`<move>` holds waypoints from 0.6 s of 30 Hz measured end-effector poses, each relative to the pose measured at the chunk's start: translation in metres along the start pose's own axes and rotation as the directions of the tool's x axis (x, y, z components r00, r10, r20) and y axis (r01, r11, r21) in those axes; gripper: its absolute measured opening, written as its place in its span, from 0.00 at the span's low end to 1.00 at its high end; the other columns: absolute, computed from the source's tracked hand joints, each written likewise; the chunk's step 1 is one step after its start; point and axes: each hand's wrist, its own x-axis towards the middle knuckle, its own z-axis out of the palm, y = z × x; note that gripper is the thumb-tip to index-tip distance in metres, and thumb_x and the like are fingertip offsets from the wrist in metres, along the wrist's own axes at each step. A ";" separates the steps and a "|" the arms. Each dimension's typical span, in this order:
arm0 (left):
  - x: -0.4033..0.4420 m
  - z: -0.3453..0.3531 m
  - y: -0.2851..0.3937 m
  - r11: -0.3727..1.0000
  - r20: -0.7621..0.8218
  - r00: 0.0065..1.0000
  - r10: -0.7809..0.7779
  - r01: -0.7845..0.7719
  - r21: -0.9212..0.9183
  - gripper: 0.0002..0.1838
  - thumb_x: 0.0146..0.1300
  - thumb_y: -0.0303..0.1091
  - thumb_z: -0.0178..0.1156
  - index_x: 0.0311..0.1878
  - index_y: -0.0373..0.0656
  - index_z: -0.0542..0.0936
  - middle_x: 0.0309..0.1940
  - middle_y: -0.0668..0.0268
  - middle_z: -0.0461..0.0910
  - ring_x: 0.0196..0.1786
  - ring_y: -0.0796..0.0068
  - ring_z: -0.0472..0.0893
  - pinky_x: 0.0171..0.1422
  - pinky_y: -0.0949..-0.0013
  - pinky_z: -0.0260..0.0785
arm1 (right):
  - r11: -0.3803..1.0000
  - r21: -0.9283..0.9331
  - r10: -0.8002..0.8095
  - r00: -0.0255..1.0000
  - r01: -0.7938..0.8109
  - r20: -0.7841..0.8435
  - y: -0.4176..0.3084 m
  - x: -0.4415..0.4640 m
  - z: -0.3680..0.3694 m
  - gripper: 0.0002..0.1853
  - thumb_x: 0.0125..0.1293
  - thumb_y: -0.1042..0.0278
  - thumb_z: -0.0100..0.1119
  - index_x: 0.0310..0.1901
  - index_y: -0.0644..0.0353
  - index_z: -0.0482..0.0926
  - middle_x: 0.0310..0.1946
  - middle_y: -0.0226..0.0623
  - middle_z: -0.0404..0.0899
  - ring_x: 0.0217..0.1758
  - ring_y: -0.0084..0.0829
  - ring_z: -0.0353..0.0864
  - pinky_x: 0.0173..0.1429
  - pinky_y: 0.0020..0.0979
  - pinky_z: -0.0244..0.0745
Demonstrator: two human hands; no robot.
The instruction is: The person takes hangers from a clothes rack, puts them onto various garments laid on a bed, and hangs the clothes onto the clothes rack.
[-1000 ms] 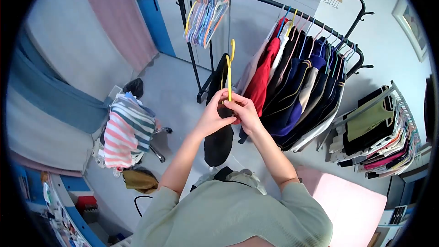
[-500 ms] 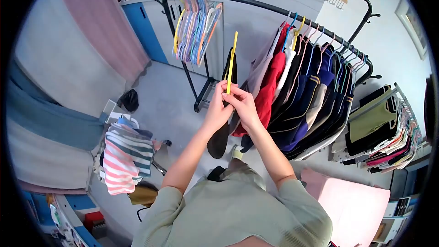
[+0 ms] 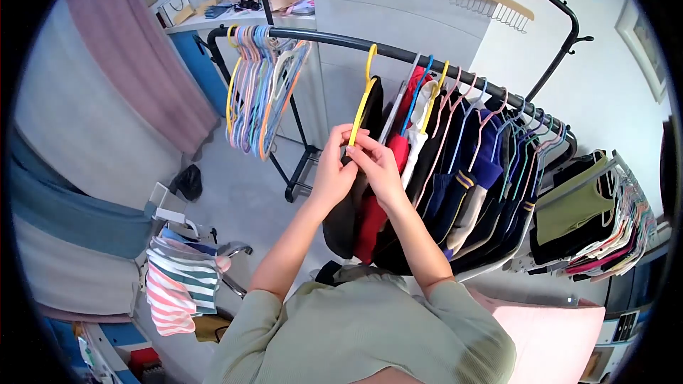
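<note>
Both of my hands hold a yellow hanger [image 3: 362, 108] by its near end, with the fingers pinched together. My left hand [image 3: 337, 165] is on the left side of it and my right hand [image 3: 377, 165] on the right. A black garment [image 3: 341, 224] hangs from this hanger, partly behind my hands. The hanger's hook is up at the black rail [image 3: 404, 54], left of a row of clothes that includes a red garment [image 3: 371, 226]. Whether the hook bears on the rail is hard to tell.
Several bare hangers [image 3: 260, 92] hang at the rail's left end. Striped cloth [image 3: 181, 284] lies over a chair at the left. A second rack of clothes [image 3: 575, 213] stands at the right, near a pink padded seat [image 3: 551, 334].
The rack is now nearer in view. My hands have kept their hold on the yellow hanger, and its hook has come up to the rail beside the hanging clothes.
</note>
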 end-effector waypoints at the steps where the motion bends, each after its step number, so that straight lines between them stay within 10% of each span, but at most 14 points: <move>1: 0.004 0.004 -0.001 1.000 0.001 1.000 0.006 -0.006 0.008 0.22 0.53 0.13 0.50 0.53 0.39 0.65 0.49 0.61 0.74 0.50 0.73 0.73 0.56 0.71 0.66 | 1.000 -0.004 -0.030 1.000 0.030 0.006 -0.005 0.002 -0.002 0.13 0.63 0.74 0.52 0.49 0.67 0.75 0.39 0.29 0.76 0.41 0.17 0.72 0.50 0.20 0.65; 18: 0.023 -0.033 -0.024 0.975 -0.022 1.000 0.022 -0.017 0.222 0.21 0.53 0.12 0.49 0.51 0.38 0.66 0.46 0.59 0.77 0.48 0.67 0.77 0.52 0.70 0.70 | 0.993 0.087 -0.085 0.995 0.080 0.050 0.049 0.045 0.013 0.12 0.61 0.77 0.53 0.47 0.65 0.75 0.24 0.19 0.65 0.26 0.10 0.61 0.29 0.15 0.57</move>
